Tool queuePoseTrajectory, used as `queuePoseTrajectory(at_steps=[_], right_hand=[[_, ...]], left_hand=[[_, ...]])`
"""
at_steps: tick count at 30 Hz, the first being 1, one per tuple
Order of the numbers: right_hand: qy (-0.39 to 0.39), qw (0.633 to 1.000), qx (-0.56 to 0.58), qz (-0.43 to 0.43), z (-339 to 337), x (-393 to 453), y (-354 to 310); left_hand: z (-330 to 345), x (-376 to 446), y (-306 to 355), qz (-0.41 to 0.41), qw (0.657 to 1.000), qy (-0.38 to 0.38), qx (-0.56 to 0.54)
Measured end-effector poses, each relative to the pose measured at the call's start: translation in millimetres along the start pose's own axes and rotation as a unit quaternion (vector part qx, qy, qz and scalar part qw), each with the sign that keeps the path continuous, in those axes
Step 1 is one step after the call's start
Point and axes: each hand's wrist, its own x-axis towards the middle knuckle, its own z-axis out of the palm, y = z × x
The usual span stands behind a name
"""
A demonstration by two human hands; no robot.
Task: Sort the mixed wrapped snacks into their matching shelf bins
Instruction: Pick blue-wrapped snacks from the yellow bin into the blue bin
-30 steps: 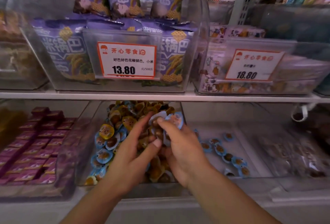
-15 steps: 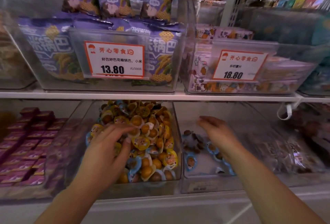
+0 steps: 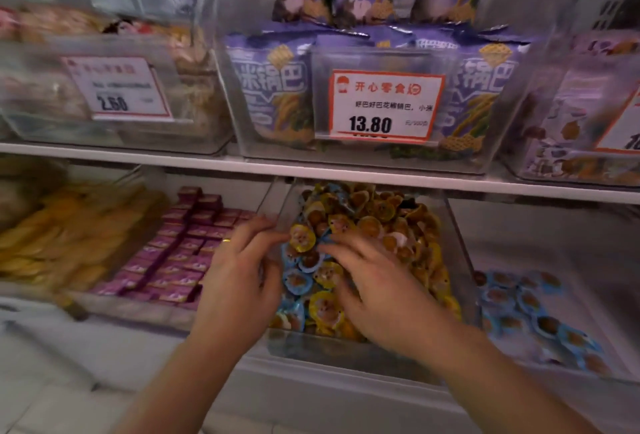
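Back from the blue-cup bin (image 3: 540, 312), right hand (image 3: 377, 291) rejoins left hand (image 3: 239, 281).

Upper shelf (image 3: 311, 170) overhangs the open-topped mixed bin (image 3: 346, 350).

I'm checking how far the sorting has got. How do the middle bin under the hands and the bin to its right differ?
The middle bin is heaped with mixed yellow and blue snack cups; the right bin holds only a thin layer of blue ones. Both hands, left hand and right hand, are in the middle bin, none in the right. Both bins are clear plastic.
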Motion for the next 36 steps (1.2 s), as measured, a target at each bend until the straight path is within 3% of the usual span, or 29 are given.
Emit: queuePoseTrajectory(at_steps=[3,9,20,25,28,30,33,36], right_hand=[[-0.072,0.995,-0.070,-0.008,30.1,22.5,-2.3],[-0.117,0.984,-0.135,0.011,50.5,59.1,9.1],[0.017,0.987,-0.159,0.030,1.2,42.7,50.7],[0.087,0.989,-0.112,-0.032,4.5,30.4,39.5],[0.004,0.998,-0.061,-0.020,14.4,39.3,19.4],[-0.071,0.992,-0.101,0.006,24.9,44.3,11.4],[-0.101,0.978,-0.182,0.017,37.4,49.0,4.4],[-0.135,0.979,-0.148,0.023,43.4,56.7,-2.4]], left_hand=[[0.8,-4.3,-8.3,-0.001,1.000,-0.025,0.017],[1.0,-4.8,-11.3,-0.011,1.000,-0.028,0.009],[1.0,2.6,-8.8,-0.029,0.998,-0.018,-0.049],[3.8,1.7,-9.7,-0.038,0.997,-0.017,-0.058],[4.6,-0.8,-10.3,-0.026,0.998,-0.013,-0.055],[4.7,-2.2,-10.8,-0.019,0.998,-0.011,-0.052],[4.2,-2.6,-11.4,-0.021,0.998,-0.013,-0.055],[2.6,-2.5,-9.4,-0.023,0.998,-0.011,-0.065]])
